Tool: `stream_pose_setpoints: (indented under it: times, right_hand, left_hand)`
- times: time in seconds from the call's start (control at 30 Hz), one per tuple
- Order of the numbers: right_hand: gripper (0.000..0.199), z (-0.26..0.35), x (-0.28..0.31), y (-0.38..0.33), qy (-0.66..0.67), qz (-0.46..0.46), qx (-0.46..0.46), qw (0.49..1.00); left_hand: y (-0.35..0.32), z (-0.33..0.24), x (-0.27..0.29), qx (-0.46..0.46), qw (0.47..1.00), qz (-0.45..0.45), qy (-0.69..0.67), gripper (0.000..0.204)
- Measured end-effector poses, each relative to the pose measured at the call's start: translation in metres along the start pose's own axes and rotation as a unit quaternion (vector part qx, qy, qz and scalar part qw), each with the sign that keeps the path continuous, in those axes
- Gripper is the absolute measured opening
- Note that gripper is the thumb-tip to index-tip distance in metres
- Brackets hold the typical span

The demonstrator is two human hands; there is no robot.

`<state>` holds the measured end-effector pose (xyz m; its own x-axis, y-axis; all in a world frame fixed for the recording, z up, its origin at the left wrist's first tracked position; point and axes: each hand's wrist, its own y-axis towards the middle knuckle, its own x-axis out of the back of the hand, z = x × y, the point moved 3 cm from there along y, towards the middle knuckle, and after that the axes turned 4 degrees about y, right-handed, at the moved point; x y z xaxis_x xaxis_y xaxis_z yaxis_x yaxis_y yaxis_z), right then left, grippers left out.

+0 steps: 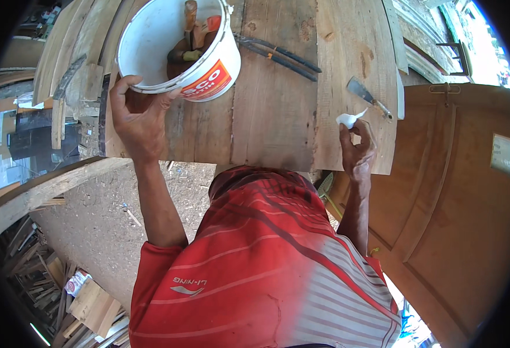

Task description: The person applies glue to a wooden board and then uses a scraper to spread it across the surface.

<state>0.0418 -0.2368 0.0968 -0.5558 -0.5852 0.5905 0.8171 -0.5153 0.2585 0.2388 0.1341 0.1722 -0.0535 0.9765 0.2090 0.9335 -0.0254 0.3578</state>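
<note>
My left hand [139, 124] grips the near rim of a white plastic bucket [229, 53], its thumb and fingers spread along the edge. The bucket leans toward the left on the plank table and has a red and yellow label. Inside it lie tools, among them a wooden handle [190, 16] and something orange-red; their lower parts are hidden. My right hand [359, 153] pinches a small white nozzle piece [346, 120] with a thin pointed tip, above the table's right front. Just beyond that hand lies a putty knife [362, 93].
Long-handled pincers [287, 58] with dark handles lie right of the bucket on the wooden plank table [272, 124]. A brown panelled door [429, 174] stands to the right. Boards [72, 46] are stacked at the left, and wood offcuts [95, 307] lie on the floor lower left.
</note>
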Motion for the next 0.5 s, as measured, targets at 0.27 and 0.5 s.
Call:
stream_pose_setpoints:
  times: [0.27,0.5]
  right_hand:
    - [0.024,0.002,0.007,-0.029,-0.009,-0.034,-0.080,0.996]
    - [0.026,-0.028,0.014,-0.026,0.034,-0.061,-0.108,0.992]
  left_hand:
    - [0.006,0.006,0.008,-0.031,0.997,0.023,0.065,0.057]
    - [0.014,-0.004,0.009,-0.016,0.989,0.068,0.130,0.063]
